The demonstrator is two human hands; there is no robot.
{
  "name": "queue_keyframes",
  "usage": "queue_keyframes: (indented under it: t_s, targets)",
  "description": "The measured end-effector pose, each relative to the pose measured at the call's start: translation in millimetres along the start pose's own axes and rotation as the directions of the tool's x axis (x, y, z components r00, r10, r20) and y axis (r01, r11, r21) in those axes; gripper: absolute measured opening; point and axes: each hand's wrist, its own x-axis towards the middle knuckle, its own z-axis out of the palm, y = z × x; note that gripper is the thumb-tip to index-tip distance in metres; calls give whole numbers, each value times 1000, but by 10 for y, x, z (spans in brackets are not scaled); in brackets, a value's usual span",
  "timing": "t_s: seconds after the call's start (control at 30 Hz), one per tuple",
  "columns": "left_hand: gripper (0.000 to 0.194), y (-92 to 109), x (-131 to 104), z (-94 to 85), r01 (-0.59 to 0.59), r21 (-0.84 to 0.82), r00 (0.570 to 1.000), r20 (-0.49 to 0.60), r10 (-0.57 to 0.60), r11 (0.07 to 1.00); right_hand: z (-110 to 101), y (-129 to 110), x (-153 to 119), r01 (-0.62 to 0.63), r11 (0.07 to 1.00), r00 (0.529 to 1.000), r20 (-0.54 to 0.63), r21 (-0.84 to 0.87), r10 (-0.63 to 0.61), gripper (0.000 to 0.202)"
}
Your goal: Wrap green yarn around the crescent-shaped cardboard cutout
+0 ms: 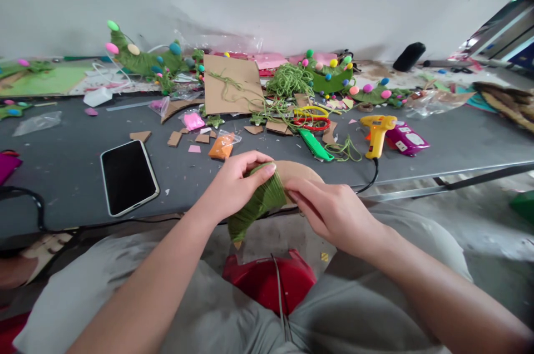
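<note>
A curved cardboard crescent (301, 170) is held over the table's front edge, its left part wound in green yarn (259, 202) and its right part bare. My left hand (244, 178) is closed on the wrapped part, thumb on top near the last turns of yarn. Just right of the winding, my right hand (334, 206) has its fingers pinched together close to the crescent's lower edge. Whether a strand of yarn runs between those fingers is too small to make out. A bare brown tip shows at the crescent's lower left end.
A phone (129, 177) lies left on the grey table (75, 167). Behind the crescent are an orange packet (222, 145), a green-handled tool (316, 146), red-handled scissors (312, 123) and a yellow glue gun (377, 132) with its cable. Tangled yarn (290, 80) and a cardboard sheet (231, 85) lie farther back.
</note>
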Motion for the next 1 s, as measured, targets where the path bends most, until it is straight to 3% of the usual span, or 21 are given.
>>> queue_keyframes:
  t_s: [0.1, 0.3, 0.7, 1.0]
  targets:
    - [31, -13, 0, 23, -35, -9, 996, -78, 34, 999, 15, 0, 2, -10, 1000, 1000, -5, 10, 10, 21]
    - [26, -49, -14, 62, -142, 11, 983, -115, 143, 990, 35, 8, 20, -48, 998, 999, -15, 40, 49, 22]
    - [24, -1, -24, 91, -137, 27, 968, -209, 140, 990, 2, -14, 37, -61, 997, 998, -27, 54, 63, 25]
    - [20, 22, -11, 66, -167, -27, 896, -422, 140, 986, 61, -40, 16, -105, 991, 994, -5, 79, 106, 25]
